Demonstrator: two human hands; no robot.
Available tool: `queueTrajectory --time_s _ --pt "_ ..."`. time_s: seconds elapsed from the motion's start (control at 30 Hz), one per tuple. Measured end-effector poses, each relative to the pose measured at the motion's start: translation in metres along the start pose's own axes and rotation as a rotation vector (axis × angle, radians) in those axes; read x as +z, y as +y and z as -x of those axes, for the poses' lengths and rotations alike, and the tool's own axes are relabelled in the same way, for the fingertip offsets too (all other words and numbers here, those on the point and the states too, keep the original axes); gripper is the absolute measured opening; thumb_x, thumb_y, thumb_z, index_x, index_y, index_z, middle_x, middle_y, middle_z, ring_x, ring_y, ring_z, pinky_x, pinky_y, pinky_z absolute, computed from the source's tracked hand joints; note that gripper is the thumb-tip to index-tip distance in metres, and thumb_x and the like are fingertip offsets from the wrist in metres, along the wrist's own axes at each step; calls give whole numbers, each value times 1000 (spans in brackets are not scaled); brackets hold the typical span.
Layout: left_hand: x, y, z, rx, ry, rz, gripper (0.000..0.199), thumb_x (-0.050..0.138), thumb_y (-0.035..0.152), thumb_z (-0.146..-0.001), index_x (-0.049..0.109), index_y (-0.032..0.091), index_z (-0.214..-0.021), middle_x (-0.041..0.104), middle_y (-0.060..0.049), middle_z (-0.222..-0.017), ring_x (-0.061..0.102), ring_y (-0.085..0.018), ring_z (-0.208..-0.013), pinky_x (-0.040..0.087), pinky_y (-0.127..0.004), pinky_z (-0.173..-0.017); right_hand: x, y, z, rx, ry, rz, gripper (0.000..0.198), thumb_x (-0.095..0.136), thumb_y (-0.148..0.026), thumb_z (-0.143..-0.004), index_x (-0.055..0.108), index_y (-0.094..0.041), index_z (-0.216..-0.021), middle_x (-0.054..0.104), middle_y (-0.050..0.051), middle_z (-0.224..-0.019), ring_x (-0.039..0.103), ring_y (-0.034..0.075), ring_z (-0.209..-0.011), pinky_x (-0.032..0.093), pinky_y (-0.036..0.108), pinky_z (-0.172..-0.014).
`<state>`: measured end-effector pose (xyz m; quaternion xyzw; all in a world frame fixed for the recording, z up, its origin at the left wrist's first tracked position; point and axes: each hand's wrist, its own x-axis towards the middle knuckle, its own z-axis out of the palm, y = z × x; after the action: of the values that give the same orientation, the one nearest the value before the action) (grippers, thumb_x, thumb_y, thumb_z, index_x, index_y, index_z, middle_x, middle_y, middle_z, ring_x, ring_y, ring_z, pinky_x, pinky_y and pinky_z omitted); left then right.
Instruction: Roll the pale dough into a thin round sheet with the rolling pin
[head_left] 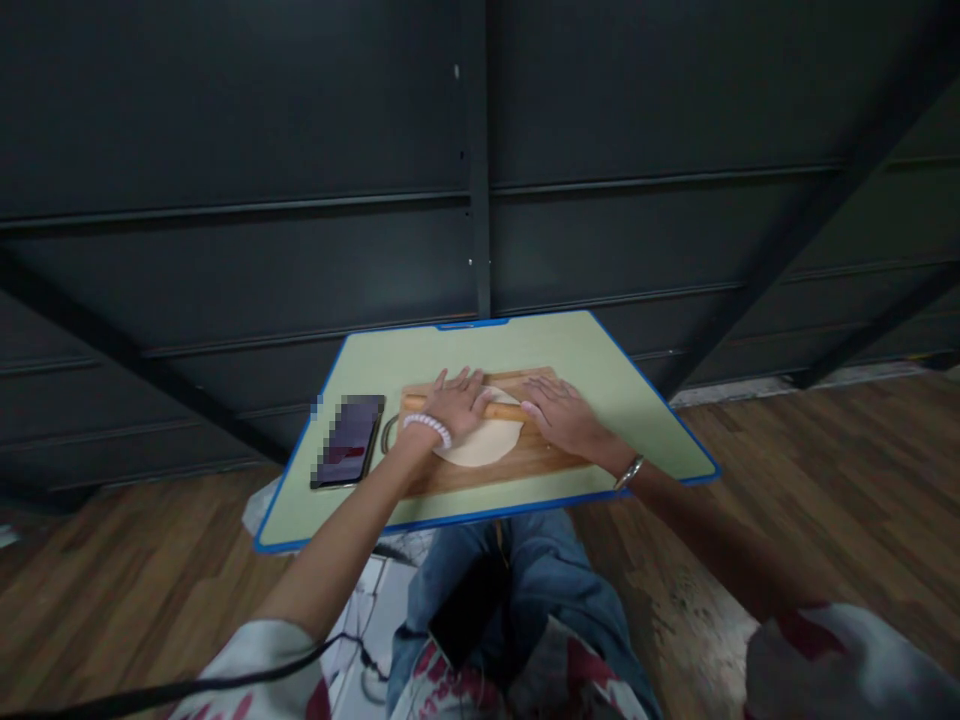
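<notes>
A light wooden rolling pin (504, 411) lies across a round, flat sheet of pale dough (487, 445) on a wooden board (450, 481). My left hand (455, 402) rests palm down over the pin's left part, fingers stretched and spread. On the pin's right end, my right hand (564, 415) lies flat with its fingers extended forward. Both hands cover parts of the pin and the dough's upper edge. A beaded bracelet circles my left wrist, and a metal bangle my right.
The board sits on a pale green folding table (480, 350) with a blue rim. A phone (352, 440) lies left of the board, near its loop handle (388, 434). A black device (470, 608) rests on my lap; a black cable (247, 676) crosses my left sleeve. Dark panels stand behind.
</notes>
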<state>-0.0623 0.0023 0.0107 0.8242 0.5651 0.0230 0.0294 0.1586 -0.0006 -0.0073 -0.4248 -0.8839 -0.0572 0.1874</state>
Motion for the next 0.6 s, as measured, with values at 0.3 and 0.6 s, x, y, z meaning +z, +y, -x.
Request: queueTrajectory --time_s 0.3,0.6 --pt "10 39 68 -80 160 -30 63 22 45 -95 29 5 -144 30 -16 -150 25 -24 -141 20 -46 -114 -3 -3 12 -99 -41 -23 40 34 -29 -97 54 -11 -127 59 12 -128 51 22 -119 36 39 -102" --pt "17 93 116 -189 247 -30 60 27 40 -95 34 3 -141 35 -19 -148 29 -29 -138 25 -46 -111 -3 -17 23 -148 -39 -122 39 30 -26 -98 53 -15 -128 55 8 -135 42 18 -130 29 40 -109"
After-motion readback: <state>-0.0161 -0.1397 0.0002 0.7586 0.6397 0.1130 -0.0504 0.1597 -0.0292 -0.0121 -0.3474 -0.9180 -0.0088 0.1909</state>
